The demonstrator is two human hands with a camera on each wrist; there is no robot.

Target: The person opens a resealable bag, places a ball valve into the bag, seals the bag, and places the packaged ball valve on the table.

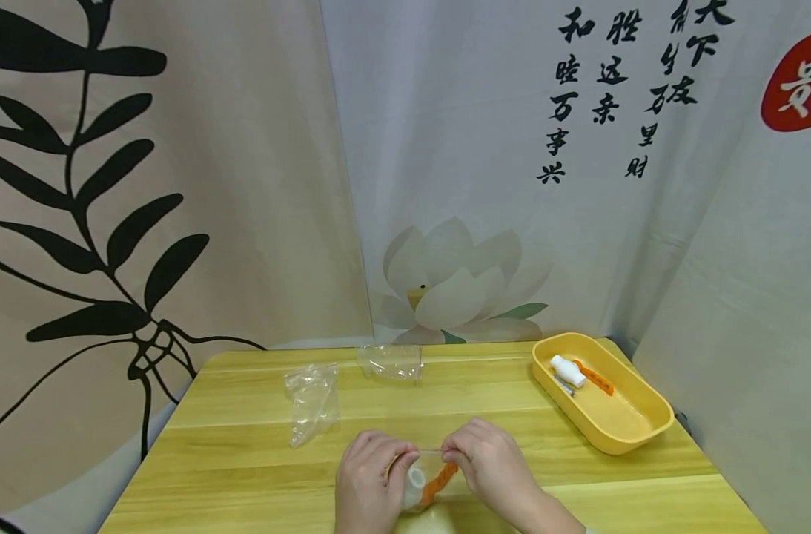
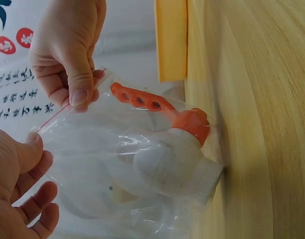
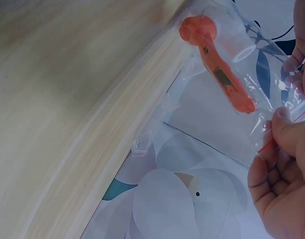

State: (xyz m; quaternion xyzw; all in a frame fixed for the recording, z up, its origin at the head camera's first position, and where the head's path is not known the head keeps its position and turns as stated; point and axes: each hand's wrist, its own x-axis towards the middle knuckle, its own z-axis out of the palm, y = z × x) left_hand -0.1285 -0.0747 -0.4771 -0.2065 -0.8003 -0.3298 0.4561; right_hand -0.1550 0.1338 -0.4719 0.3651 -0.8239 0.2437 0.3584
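A clear zip bag (image 2: pixel 92 159) with a red seal line hangs between my two hands, close over the table. Inside it lies a white plastic valve (image 2: pixel 165 162) with an orange lever handle (image 2: pixel 142 99), its holes showing along the lever. My left hand (image 1: pixel 371 478) pinches one end of the bag's top edge between thumb and forefinger; its other fingers are loosely bent. At the opposite end of that edge, my right hand (image 1: pixel 495 471) grips the seal between thumb and curled fingers. The right wrist view shows the orange handle (image 3: pixel 220 69) through the film.
On the right stands a yellow tray (image 1: pixel 629 430) holding a white plastic piece (image 1: pixel 568 371), an orange handle (image 1: pixel 595 378) and a small grey piece. Two other clear bags lie farther back on the wooden table (image 1: pixel 239 460), a crumpled bag (image 1: pixel 313 404) and a flatter bag (image 1: pixel 391 362). Printed curtains hang behind.
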